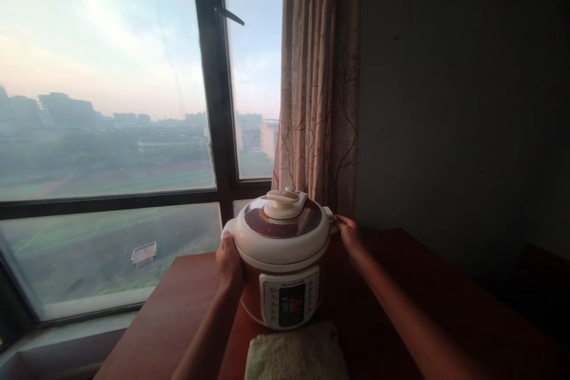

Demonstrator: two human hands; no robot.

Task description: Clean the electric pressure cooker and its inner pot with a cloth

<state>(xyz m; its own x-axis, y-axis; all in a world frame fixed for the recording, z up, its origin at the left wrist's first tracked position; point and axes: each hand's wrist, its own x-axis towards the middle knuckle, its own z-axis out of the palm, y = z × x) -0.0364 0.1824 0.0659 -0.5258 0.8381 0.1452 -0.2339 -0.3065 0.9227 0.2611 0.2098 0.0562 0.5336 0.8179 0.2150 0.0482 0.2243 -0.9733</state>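
A cream and reddish-brown electric pressure cooker [283, 255] stands on a red-brown wooden table [178, 314], its control panel facing me and its lid on. My left hand [228, 262] grips the cooker's left side handle. My right hand [350, 236] holds the handle on its right side, fingers closed on it. Both arms reach forward from the bottom of the view.
A folded beige towel [296, 355] lies on the table just in front of the cooker. Behind it hangs a patterned curtain [318, 89], beside a large window [107, 130] with a dark frame. A dark wall [458, 101] fills the right side.
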